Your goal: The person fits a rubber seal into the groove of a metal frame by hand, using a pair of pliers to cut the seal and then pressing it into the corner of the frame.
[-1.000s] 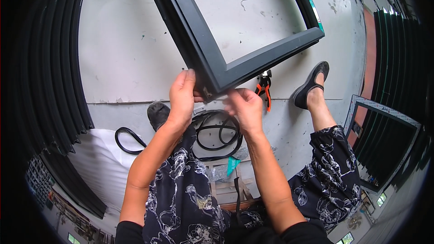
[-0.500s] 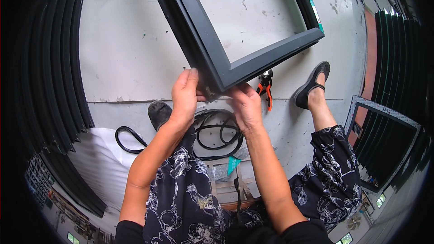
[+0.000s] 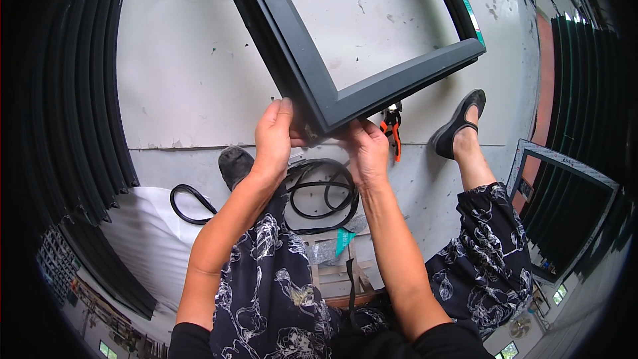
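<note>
A dark grey window frame (image 3: 302,50) is held up with its near corner toward me, above the pale floor sheet. My left hand (image 3: 272,136) grips that corner from the left, thumb on the outer side and fingers reaching underneath. Against the near side, just right of the corner, my right hand (image 3: 369,149) is closed at the lower edge; its fingertips are partly hidden under the frame. Pliers with orange-and-black handles (image 3: 397,134) lie on the floor beyond the right hand. Coiled black rubber strip (image 3: 353,207) rests below, between my forearms.
A further loop of black strip (image 3: 175,205) lies to the left on white sheeting (image 3: 143,239). Dark profiles (image 3: 73,93) line the left side, more (image 3: 588,86) the right. Another frame (image 3: 515,173) leans at right. My shoe (image 3: 458,123) stands near the pliers.
The frame's right end has shifted slightly right. My right hand has moved a little right and up along the near edge; the left hand stays at the corner.
</note>
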Action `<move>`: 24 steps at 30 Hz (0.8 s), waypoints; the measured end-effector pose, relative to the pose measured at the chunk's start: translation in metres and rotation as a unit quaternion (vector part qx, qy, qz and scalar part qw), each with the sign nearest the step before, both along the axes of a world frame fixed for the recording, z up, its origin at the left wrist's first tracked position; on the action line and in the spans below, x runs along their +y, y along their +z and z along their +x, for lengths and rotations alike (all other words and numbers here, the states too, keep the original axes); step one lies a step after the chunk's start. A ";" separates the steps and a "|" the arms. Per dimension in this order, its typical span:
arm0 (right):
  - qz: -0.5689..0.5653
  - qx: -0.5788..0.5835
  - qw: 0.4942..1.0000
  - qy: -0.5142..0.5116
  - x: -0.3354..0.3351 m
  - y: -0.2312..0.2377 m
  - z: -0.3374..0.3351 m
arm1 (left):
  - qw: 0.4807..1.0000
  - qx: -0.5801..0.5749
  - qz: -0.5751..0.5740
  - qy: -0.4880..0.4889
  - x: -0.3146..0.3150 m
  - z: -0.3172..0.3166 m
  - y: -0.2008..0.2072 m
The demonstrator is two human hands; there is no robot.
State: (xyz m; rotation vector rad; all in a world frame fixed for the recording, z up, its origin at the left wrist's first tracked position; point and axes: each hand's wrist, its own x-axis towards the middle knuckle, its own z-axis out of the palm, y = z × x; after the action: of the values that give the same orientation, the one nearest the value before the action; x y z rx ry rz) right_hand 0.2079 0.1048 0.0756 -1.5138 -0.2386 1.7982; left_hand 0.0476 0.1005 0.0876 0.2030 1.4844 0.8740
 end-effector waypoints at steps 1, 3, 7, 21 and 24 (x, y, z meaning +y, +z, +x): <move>0.001 0.000 1.000 0.000 0.000 0.002 -0.002 | 1.000 0.001 -0.006 0.005 0.000 -0.001 0.001; -0.021 0.047 0.996 -0.070 0.000 0.009 -0.005 | 1.000 0.001 -0.011 0.011 0.000 -0.001 0.002; 0.044 -0.059 0.997 0.023 0.013 0.003 0.010 | 1.000 -0.006 -0.012 0.016 0.002 -0.003 0.004; 0.064 -0.044 0.992 0.101 -0.009 0.014 -0.029 | 0.999 -0.015 -0.016 0.040 0.001 -0.014 0.009; 0.075 -0.060 0.995 0.032 -0.012 0.026 -0.050 | 0.999 -0.014 -0.017 0.047 0.000 -0.019 0.008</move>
State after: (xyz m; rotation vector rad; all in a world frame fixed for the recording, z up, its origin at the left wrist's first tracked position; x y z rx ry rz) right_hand 0.1579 0.0931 0.1015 -1.5234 -0.4742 1.7004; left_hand 0.0289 0.1001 0.0959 0.0967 1.4918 0.9219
